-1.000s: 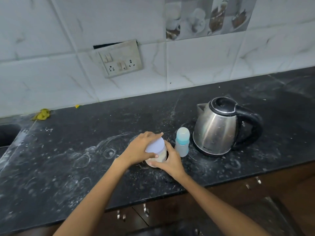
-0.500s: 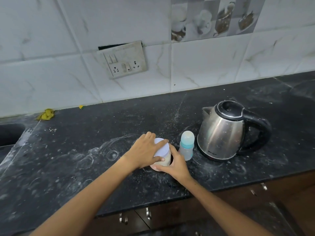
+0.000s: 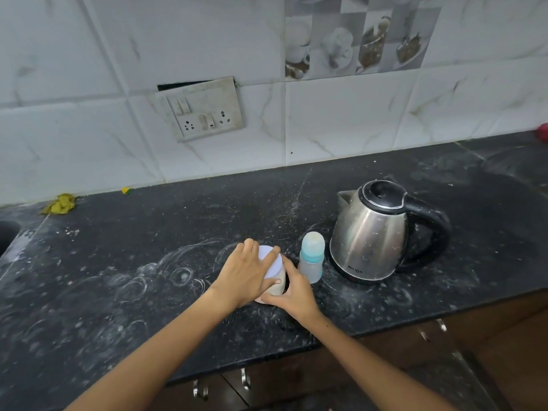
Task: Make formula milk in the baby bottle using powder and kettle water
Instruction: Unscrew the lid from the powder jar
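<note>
Pale powder jar stands near the black counter's front edge; right hand clasps its body to steady it while left hand grips the white lid, probably to unscrew; capped baby bottle waits just beside, steel kettle beyond, within reach.

Over the last second the left hand turned on the white lid of the powder jar: its fingers, first draped over the lid's near side, swung round until the fingertips pointed toward the wall and the thumb lay across the lid's near edge. The right hand slid lower on the jar, its grip nearer the base.
</note>
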